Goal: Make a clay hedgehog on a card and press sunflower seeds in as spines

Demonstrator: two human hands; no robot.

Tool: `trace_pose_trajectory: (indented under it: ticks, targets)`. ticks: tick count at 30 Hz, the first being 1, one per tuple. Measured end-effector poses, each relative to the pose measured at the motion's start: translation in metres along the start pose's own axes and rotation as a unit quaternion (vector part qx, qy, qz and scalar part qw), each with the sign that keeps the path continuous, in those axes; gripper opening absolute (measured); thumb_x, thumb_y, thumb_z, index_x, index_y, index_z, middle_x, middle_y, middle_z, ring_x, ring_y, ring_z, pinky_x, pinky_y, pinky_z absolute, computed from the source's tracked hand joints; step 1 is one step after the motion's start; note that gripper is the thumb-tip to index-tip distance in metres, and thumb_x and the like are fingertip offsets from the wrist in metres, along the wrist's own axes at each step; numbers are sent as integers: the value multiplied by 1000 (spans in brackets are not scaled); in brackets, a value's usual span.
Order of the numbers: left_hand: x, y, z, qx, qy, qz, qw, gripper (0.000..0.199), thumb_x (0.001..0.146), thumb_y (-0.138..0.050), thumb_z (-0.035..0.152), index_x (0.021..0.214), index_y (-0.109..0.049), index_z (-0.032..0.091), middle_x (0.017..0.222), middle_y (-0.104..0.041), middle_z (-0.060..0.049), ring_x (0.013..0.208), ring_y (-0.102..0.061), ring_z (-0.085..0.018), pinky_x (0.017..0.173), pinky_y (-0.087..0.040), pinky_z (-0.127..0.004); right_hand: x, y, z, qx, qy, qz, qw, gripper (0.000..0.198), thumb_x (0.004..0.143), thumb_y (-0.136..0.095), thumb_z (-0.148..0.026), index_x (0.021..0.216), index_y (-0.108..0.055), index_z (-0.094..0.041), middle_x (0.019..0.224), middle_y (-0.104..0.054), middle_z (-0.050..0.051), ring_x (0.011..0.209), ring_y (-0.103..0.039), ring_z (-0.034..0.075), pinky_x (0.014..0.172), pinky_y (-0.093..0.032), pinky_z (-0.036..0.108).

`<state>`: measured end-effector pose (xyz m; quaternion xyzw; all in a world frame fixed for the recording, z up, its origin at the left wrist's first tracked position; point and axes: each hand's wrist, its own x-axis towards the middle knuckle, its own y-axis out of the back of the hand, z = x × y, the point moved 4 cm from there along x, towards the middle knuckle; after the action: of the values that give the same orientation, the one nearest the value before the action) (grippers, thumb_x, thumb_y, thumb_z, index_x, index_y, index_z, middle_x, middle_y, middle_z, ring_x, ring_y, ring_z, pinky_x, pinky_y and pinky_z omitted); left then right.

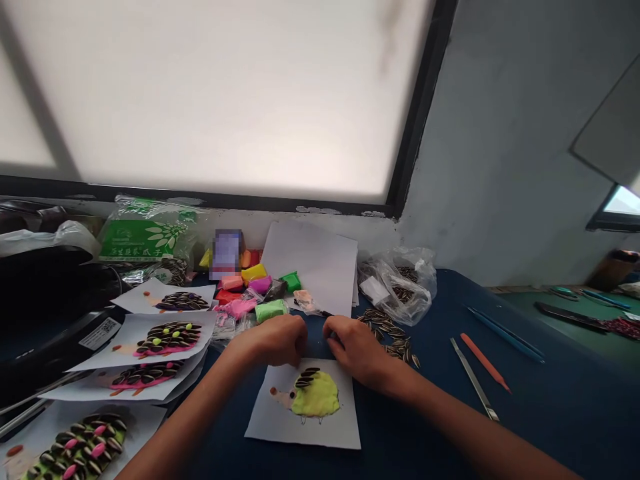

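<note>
A white paper lies before me, bearing a hedgehog picture with a yellow-green clay body. Several striped sunflower seeds are stuck near its head. Just above the paper's top left edge is my left hand, closed with curled fingers. My right hand, also closed, is at the top right corner. Whatever either hand may pinch is hidden behind the fingers. Beside my right hand, a pile of loose sunflower seeds spreads over the dark blue tabletop.
Decorated hedgehog pictures stack up at left. Coloured clay packets and white sheets sit at the back, beside a clear bag of seeds. On the right lie a craft knife, an orange tool and a blue pen.
</note>
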<state>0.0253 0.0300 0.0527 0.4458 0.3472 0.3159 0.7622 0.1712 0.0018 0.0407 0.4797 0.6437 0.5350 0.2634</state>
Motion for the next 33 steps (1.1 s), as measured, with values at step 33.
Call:
trace_pose_trajectory:
  ticks: [33]
  targets:
    - [23, -28, -4, 3, -85, 241, 967, 19, 89, -43, 16, 90, -61, 19, 91, -66, -5, 81, -60, -18, 71, -41, -28, -8, 17, 25, -90, -81, 30, 992, 16, 92, -57, -22, 87, -71, -19, 89, -69, 5, 81, -65, 17, 71, -44, 25]
